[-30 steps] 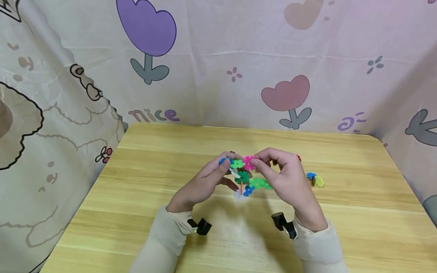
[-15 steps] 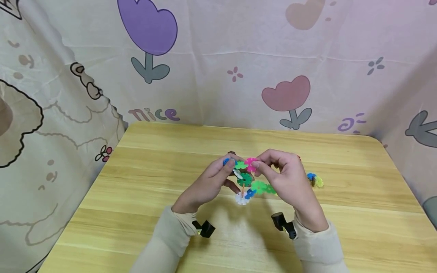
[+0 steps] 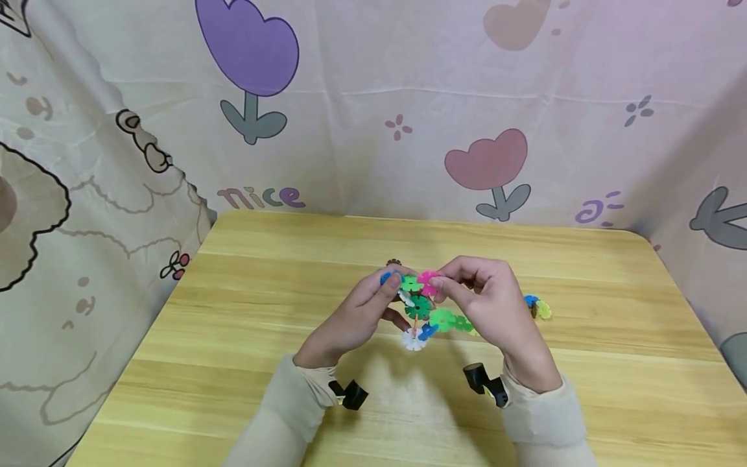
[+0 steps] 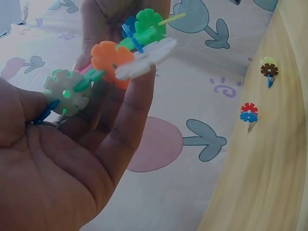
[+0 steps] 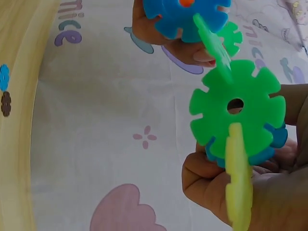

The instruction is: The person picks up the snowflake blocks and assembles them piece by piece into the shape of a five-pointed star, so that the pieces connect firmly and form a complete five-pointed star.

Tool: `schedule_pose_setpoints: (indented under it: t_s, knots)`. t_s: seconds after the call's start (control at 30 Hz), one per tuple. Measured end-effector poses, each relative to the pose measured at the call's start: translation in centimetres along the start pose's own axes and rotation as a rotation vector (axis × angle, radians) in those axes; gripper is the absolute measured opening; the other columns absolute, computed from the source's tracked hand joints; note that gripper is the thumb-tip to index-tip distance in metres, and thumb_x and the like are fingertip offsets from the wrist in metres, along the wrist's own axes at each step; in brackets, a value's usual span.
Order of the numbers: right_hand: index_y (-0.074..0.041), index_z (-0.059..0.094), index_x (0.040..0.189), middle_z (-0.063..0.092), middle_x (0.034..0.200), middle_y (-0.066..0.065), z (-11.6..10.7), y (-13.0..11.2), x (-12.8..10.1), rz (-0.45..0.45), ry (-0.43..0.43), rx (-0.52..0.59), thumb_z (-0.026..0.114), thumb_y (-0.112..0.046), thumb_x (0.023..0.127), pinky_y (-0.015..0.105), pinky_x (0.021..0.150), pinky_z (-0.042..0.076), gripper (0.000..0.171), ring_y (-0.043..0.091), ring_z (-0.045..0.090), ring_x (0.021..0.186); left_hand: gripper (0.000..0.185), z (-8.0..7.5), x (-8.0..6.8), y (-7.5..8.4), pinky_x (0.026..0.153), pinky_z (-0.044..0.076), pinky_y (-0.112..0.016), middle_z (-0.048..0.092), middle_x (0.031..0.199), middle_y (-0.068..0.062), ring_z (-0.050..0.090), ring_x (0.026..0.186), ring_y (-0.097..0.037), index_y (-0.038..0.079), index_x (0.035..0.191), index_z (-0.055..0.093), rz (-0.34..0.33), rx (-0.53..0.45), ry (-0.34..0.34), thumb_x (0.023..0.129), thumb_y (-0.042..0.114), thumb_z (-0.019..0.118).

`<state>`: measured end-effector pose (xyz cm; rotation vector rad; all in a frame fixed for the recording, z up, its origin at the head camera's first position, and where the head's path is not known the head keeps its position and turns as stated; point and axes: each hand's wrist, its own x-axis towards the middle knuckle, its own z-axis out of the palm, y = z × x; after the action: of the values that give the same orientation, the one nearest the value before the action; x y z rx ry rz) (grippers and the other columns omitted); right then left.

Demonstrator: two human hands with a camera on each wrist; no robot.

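"nice" on the backdrop cloth

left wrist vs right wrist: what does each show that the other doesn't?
Only the left wrist view: an orange disc, a white disc and a pale green disc in the cluster, the left hand from the palm side, and two small disc groups lying on the wooden table.

Only the right wrist view: a large green disc with a yellow disc slotted edge-on, gripped by the right hand, and "nice" lettering.

Both: the flower-print cloth and the joined cluster held off the table.
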<state>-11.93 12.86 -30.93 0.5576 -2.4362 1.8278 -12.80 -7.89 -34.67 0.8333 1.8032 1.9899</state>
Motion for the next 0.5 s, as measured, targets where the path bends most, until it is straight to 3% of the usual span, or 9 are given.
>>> schedule_pose_setpoints:
  t_s: [0.27,0.5]
  knots:
    - [-0.01,0.074,0.086,0.069,0.074,0.003,-0.4,-0.9,-0.2,-0.02,0.002,-0.017,0.069,-0.009,0.088,0.025,0.046,0.038,0.005,0.023,0.062,0.066,0.038,-0.2,-0.2,0.3,0.075,0.057,-0.049,0.05,0.12,-0.017,0.058,0.102,-0.032,0.004,0.131,0.048,-0.02,-0.056,-0.076,0.107,0.024,0.027]
    - [-0.019,0.072,0.083,0.067,0.072,-0.001,-0.2,0.2,-0.2,-0.039,-0.051,-0.058,0.072,-0.019,0.087,0.025,0.046,0.04,0.005,0.021,0.055,0.061,0.032,0.1,-0.2,0.5,0.069,0.056,-0.054,0.057,0.117,-0.022,0.061,0.098,-0.037,0.002,0.128,0.052,-0.068,-0.168,-0.056,0.105,0.017,0.035]
